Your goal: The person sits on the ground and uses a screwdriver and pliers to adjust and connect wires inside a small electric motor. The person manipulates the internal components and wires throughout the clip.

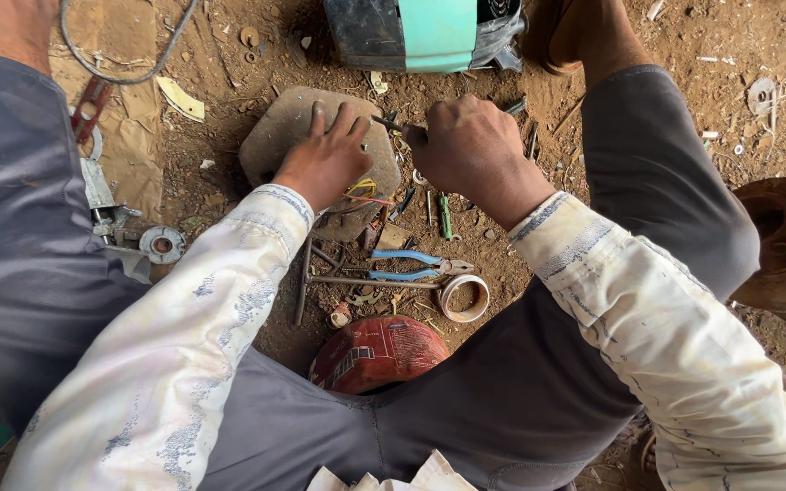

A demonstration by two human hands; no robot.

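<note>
Both hands work low over the dirt floor [684, 55] between the person's knees. The left hand [325, 159] lies flat, fingers spread, pressing down a worn stone block [275, 127]. The right hand [470, 145] is clenched around a thin metal tool [391, 124], its tip resting on the block's far edge. It looks like a scraping or sharpening step; the next stroke likely needs the block held firm. Blue-handled pliers [407, 265] and a tape roll [464, 297] lie near.
</note>
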